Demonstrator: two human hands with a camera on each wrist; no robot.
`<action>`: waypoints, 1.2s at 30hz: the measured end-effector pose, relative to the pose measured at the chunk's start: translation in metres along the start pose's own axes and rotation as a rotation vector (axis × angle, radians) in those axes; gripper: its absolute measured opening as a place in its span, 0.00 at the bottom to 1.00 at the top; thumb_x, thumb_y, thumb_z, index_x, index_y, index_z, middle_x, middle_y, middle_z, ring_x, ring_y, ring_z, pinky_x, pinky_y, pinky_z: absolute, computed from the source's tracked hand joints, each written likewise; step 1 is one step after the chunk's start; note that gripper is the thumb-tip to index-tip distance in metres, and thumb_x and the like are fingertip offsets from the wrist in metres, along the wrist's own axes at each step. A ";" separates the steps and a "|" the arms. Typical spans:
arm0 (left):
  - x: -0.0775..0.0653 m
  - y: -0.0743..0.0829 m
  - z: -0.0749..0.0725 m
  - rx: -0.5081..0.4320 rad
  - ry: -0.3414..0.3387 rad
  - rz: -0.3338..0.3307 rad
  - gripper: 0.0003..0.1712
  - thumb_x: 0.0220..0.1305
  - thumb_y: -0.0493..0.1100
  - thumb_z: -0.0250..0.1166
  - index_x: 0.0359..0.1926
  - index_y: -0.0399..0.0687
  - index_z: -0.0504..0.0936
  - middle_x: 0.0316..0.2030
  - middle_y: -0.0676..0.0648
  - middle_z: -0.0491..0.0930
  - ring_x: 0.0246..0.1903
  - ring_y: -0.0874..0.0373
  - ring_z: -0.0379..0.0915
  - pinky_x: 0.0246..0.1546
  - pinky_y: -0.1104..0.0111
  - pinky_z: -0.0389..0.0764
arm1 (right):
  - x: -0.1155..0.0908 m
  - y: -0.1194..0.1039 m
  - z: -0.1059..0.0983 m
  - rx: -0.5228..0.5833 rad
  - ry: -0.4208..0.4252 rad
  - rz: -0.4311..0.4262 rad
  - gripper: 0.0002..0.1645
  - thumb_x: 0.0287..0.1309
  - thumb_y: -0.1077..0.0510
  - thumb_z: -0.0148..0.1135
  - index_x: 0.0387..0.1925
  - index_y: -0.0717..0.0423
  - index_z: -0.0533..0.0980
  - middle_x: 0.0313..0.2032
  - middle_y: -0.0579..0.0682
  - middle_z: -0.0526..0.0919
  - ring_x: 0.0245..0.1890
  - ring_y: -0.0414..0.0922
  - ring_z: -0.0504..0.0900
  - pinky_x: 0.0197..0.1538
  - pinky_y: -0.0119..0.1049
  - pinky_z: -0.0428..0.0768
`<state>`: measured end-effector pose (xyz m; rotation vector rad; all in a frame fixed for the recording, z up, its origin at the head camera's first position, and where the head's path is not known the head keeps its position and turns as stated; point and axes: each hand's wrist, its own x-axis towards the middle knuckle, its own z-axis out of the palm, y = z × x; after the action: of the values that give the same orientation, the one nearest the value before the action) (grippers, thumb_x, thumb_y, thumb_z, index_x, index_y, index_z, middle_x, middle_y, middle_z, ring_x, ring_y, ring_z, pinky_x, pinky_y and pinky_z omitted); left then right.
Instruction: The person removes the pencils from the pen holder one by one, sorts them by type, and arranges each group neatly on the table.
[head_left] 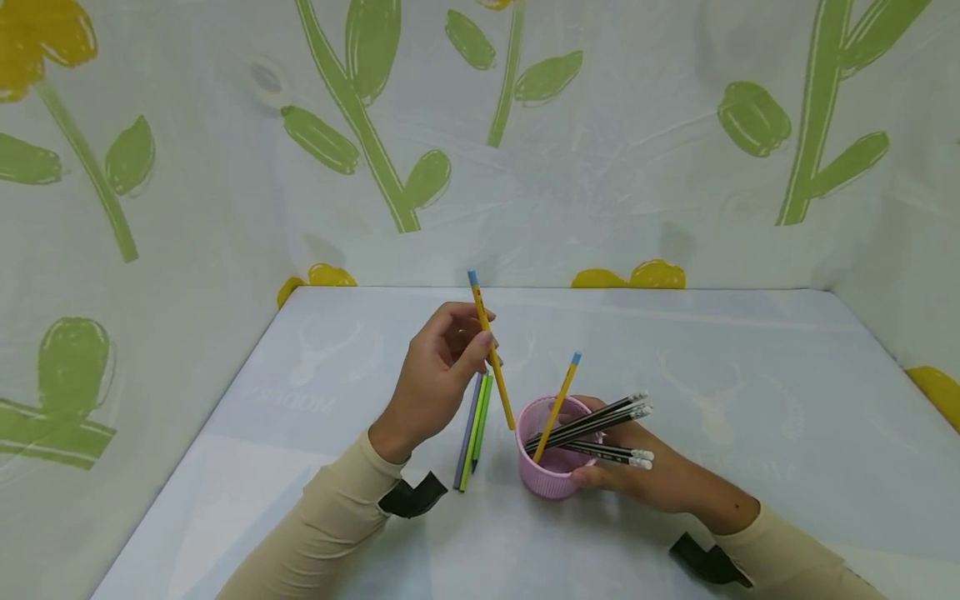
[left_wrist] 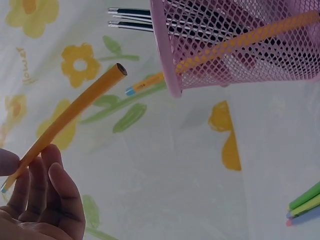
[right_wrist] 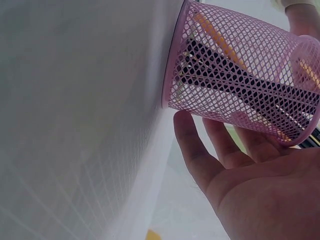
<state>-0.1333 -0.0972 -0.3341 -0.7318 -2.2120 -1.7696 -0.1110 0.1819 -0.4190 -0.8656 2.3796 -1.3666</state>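
My left hand pinches a yellow pencil between thumb and fingers, its blue end up and its other end pointing down beside the pink mesh pencil cup. In the left wrist view, the lower end of that pencil is flat and shows a dark core. My right hand holds the cup from the right, thumb in front and fingers behind. Inside the cup lean another yellow pencil with a blue end and several black striped pencils with white erasers. The right wrist view shows the cup's base at the tabletop.
On the white table, left of the cup, a purple pencil and two green ones lie side by side. Behind the table rises a white cloth wall printed with green leaves and yellow flowers.
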 end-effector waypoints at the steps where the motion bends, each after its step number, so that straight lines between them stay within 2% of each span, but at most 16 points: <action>1: 0.001 0.000 -0.002 0.000 0.006 -0.003 0.13 0.72 0.37 0.57 0.55 0.40 0.73 0.38 0.39 0.78 0.33 0.55 0.79 0.35 0.67 0.83 | 0.000 0.000 0.000 0.001 -0.001 0.001 0.42 0.62 0.54 0.68 0.74 0.45 0.60 0.69 0.47 0.69 0.69 0.48 0.69 0.64 0.30 0.70; 8: 0.006 -0.012 -0.009 0.024 0.009 -0.053 0.15 0.74 0.37 0.56 0.58 0.41 0.71 0.38 0.40 0.77 0.31 0.56 0.78 0.34 0.69 0.81 | 0.000 0.000 -0.001 -0.019 0.000 0.002 0.42 0.62 0.52 0.68 0.74 0.43 0.60 0.69 0.45 0.70 0.69 0.45 0.68 0.65 0.30 0.69; 15: 0.009 -0.027 -0.012 0.045 -0.026 -0.147 0.16 0.74 0.40 0.57 0.59 0.42 0.71 0.37 0.41 0.78 0.29 0.55 0.80 0.35 0.68 0.80 | -0.001 0.002 -0.001 0.010 -0.008 -0.012 0.43 0.62 0.52 0.69 0.74 0.41 0.59 0.66 0.43 0.73 0.68 0.41 0.70 0.63 0.29 0.71; 21: 0.011 -0.041 -0.013 0.059 -0.085 -0.228 0.17 0.72 0.40 0.59 0.59 0.44 0.72 0.38 0.40 0.79 0.29 0.43 0.81 0.32 0.65 0.81 | -0.001 0.001 -0.001 0.009 -0.007 -0.023 0.43 0.62 0.52 0.68 0.74 0.41 0.58 0.66 0.43 0.73 0.68 0.39 0.70 0.63 0.29 0.70; 23: 0.012 -0.045 -0.013 0.066 -0.111 -0.257 0.18 0.72 0.40 0.59 0.60 0.43 0.72 0.39 0.37 0.80 0.28 0.43 0.80 0.32 0.64 0.82 | -0.001 0.000 -0.001 0.001 -0.005 -0.021 0.43 0.62 0.52 0.69 0.74 0.41 0.59 0.66 0.43 0.73 0.68 0.39 0.70 0.63 0.29 0.70; 28: 0.014 -0.056 -0.015 0.107 -0.148 -0.338 0.22 0.71 0.42 0.61 0.62 0.41 0.71 0.38 0.37 0.81 0.25 0.51 0.81 0.30 0.63 0.83 | -0.001 -0.001 -0.001 -0.004 -0.002 -0.025 0.43 0.62 0.52 0.69 0.73 0.42 0.59 0.66 0.44 0.73 0.67 0.40 0.70 0.63 0.29 0.71; 33: 0.015 -0.065 -0.018 0.174 -0.183 -0.428 0.25 0.70 0.43 0.63 0.64 0.45 0.69 0.38 0.38 0.82 0.28 0.45 0.83 0.31 0.61 0.84 | -0.001 -0.001 -0.001 -0.011 0.001 -0.026 0.43 0.62 0.53 0.69 0.74 0.42 0.59 0.67 0.44 0.72 0.68 0.41 0.70 0.63 0.29 0.70; 36: 0.015 -0.071 -0.019 0.212 -0.204 -0.473 0.25 0.69 0.43 0.63 0.64 0.48 0.69 0.38 0.40 0.83 0.28 0.46 0.83 0.30 0.61 0.84 | -0.001 -0.001 -0.001 -0.019 0.004 -0.023 0.43 0.62 0.52 0.69 0.74 0.42 0.59 0.67 0.44 0.72 0.68 0.41 0.69 0.64 0.29 0.70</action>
<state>-0.1844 -0.1224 -0.3826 -0.3750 -2.8429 -1.6621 -0.1104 0.1830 -0.4181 -0.8995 2.3959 -1.3579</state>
